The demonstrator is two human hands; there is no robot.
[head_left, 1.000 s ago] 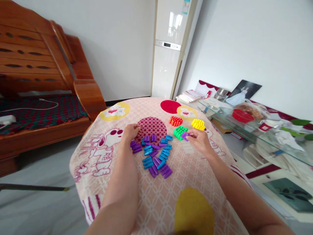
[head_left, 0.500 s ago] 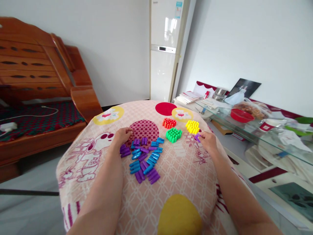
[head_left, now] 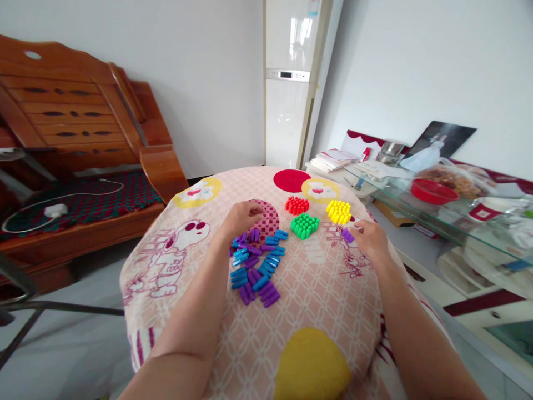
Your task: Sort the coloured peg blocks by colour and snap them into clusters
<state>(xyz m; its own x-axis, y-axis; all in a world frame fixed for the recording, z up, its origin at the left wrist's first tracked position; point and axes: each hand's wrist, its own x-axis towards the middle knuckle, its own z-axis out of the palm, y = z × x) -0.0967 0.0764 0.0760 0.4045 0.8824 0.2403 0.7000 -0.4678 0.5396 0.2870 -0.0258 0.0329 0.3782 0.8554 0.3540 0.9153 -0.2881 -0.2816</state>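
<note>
My left hand [head_left: 242, 216] hovers over the far edge of a loose pile, its fingers partly spread with nothing visible in them. Beneath it lie blue pieces [head_left: 239, 277] and purple pieces [head_left: 270, 294], small ribbed plastic blocks. On the right, a purple block [head_left: 347, 235] rests on the cloth just off the fingertips of my right hand [head_left: 370, 239], whose thumb and forefinger are apart. Sorted clusters of red pegs [head_left: 297, 205], green pegs [head_left: 305, 225] and yellow pegs [head_left: 338, 211] stand between the hands, farther back.
A patterned cloth [head_left: 325, 311] covers the round table. To the right is a glass shelf [head_left: 437, 222] with a red bowl [head_left: 433, 191], papers [head_left: 333, 159] and a photo. A wooden bench [head_left: 83, 128] stands left, and a tall white cabinet unit [head_left: 287, 122] at the back.
My left hand has moved right, across the far side of the pile. My right hand has drawn back slightly from the purple block, which stays beside the yellow pegs. The view has shifted a little.
</note>
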